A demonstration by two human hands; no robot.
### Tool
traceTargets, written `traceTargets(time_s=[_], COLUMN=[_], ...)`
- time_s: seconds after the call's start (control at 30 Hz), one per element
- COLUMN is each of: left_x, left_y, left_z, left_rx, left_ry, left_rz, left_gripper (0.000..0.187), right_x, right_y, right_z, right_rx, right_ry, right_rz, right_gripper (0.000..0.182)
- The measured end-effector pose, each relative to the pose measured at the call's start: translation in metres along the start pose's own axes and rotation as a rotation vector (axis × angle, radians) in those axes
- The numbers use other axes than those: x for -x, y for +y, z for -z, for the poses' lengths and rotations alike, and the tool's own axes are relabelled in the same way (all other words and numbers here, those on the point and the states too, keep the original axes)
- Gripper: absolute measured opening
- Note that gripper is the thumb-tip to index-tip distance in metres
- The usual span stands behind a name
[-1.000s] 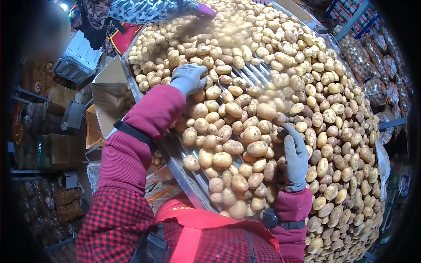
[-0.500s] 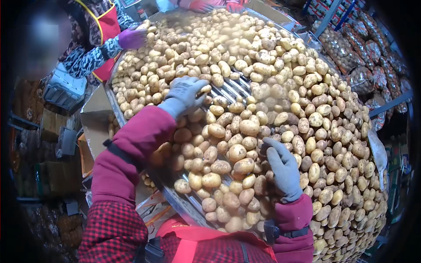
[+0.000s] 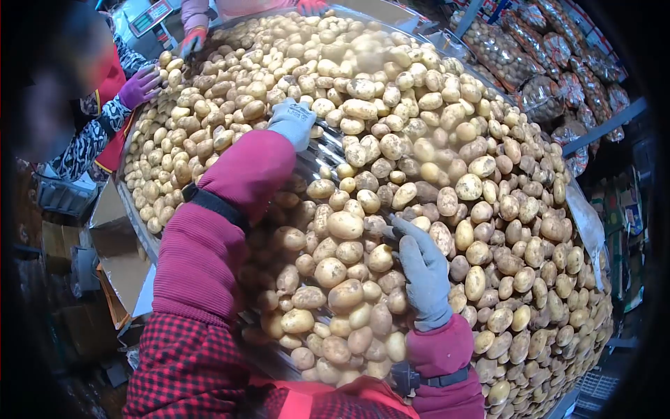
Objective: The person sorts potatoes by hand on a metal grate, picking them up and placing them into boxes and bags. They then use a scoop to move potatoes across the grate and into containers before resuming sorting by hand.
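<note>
Potatoes (image 3: 345, 225) lie in a broad heap over a table with metal bars (image 3: 325, 151), some of which show through a gap. My left hand (image 3: 292, 123), in a grey glove, reaches to the far side of this gap, beside the potatoes there. Its back faces me and its fingertips are hidden, so a hold on a potato cannot be made out. My right hand (image 3: 424, 276), also grey-gloved, rests against the potatoes at the right of the near pile. Its fingers are extended and apart, with no potato gripped.
At the far left, a co-worker's purple-gloved hand (image 3: 139, 86) is at the heap's edge. Another person's gloved hand (image 3: 192, 42) touches the far edge, near a scale display (image 3: 151, 17). Bagged potatoes (image 3: 541, 98) are stacked at the right rear. A cardboard box (image 3: 120, 241) stands left.
The view has shifted. My left hand has moved farther forward over the bars, and the potato seen at its fingers no longer shows. The co-worker's purple glove has opened its fingers.
</note>
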State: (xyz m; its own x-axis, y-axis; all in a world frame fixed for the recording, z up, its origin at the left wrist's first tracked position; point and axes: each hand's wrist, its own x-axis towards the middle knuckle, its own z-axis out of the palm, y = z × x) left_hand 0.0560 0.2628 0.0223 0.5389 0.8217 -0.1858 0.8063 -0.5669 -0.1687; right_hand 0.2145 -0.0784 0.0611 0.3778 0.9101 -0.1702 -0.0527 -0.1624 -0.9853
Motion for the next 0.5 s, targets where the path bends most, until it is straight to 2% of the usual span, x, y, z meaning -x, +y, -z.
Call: traceTargets(time_s=[0.07,0.13,0.17,0.2,0.27,0.3,0.33,0.43,0.47,0.5], left_x=[0.014,0.033,0.04,0.045,0.055,0.056,0.068,0.104,0.115,0.124], left_y=[0.001,-0.01,-0.019,-0.029,-0.046,-0.055,-0.052,-0.009,0.002,0.021], left_z=[0.009,0.009,0.003,0.001,0.001,0.004,0.01,0.037,0.045,0.048], left_rx=[-0.026,0.111,0.187,0.182,1.297,1.436,1.793,2.007,1.96,1.697], left_ry=[-0.021,0.044,0.141,0.139,-0.044,-0.049,-0.079,-0.197,-0.265,-0.103], left_rz=[-0.019,-0.11,-0.13,-0.13,-0.056,-0.08,-0.085,-0.264,-0.358,-0.477], left_gripper=[0.035,0.032,0.033,0.033,0.03,0.035,0.037,0.051,0.05,0.05], right_x=[0.0,0.001,0.001,0.001,0.0,0.0,0.001,-0.002,-0.002,-0.002], right_y=[-0.003,-0.008,-0.009,-0.007,-0.003,-0.006,-0.007,-0.001,-0.003,-0.007], right_z=[-0.002,-0.003,-0.004,-0.003,0.0,0.0,0.0,0.004,0.003,0.003], right_rx=[-0.026,-0.083,-0.132,-0.138,-0.023,-0.036,-0.035,-0.343,-0.345,-0.43], right_ry=[0.001,0.005,0.002,0.002,-0.035,-0.039,-0.038,-0.011,-0.003,-0.049], right_rz=[-0.005,-0.025,-0.042,-0.043,-0.015,-0.006,-0.008,-0.003,-0.007,-0.001], right_gripper=[0.037,0.037,0.037,0.037,0.043,0.044,0.044,0.052,0.052,0.058])
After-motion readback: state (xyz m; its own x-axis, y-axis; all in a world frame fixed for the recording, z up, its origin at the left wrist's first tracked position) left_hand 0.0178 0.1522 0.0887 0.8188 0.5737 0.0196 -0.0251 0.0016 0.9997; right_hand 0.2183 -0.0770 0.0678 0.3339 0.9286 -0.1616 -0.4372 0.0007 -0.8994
